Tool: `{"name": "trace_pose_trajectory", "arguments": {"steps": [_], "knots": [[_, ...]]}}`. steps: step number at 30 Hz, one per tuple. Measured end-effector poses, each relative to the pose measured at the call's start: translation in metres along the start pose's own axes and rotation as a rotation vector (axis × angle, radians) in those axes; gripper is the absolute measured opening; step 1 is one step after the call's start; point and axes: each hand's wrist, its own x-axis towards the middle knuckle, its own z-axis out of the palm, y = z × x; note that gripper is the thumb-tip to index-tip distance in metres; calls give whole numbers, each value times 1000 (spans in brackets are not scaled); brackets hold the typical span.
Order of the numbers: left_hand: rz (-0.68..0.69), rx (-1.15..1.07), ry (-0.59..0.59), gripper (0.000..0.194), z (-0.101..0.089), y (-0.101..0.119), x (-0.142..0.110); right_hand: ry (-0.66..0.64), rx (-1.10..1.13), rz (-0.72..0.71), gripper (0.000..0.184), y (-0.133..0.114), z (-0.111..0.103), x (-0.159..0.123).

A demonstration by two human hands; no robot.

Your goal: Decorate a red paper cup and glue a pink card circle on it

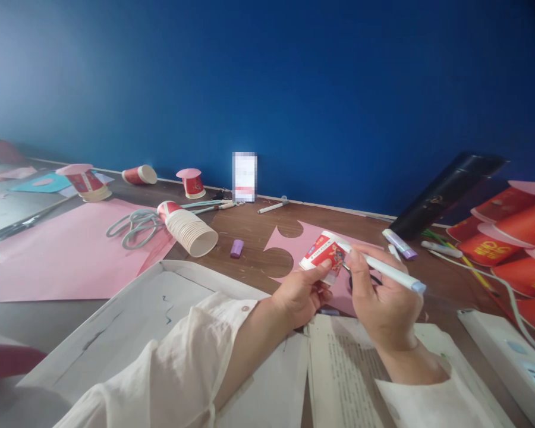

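Note:
My left hand (301, 294) grips a small red and white paper cup (323, 252), held on its side above a pink sheet with round cut-outs (289, 244). My right hand (381, 300) is closed round a white marker with a pale blue end (386, 268), its tip touching the cup. Both wrists show cream sleeves. An open book (343, 368) lies under my hands.
A stack of paper cups (189, 229) lies tipped beside a grey cord (131, 226) and a large pink sheet (62, 249). Black scissors (22, 223), upturned cups (84, 181), a purple cap (236, 248), markers (399, 244), red cups (508, 238), a black tube (446, 190) and a power strip (508, 356) surround them.

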Motion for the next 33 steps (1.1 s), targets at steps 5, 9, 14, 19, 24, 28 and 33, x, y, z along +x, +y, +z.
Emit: {"name": "trace_pose_trajectory", "arguments": {"steps": [5, 9, 14, 19, 24, 28, 33], "knots": [[16, 3, 0, 44, 1, 0, 0, -5, -6, -10, 13, 1, 1, -1], [19, 11, 1, 46, 0, -1, 0, -8, -22, -11, 14, 1, 1, 0], [26, 12, 2, 46, 0, -1, 0, -13, -34, -5, 15, -1, 1, 0], [30, 10, 7, 46, 1, 0, -1, -15, -25, 5, 15, -1, 0, 0], [35, 3, 3, 45, 0, -1, 0, -45, 7, 30, 15, -1, 1, 0], [26, -7, 5, 47, 0, -1, 1, -47, 6, 28, 15, -2, 1, 1], [29, -6, -3, 45, 1, 0, 0, -58, 13, 29, 15, -3, -1, 2]]}}
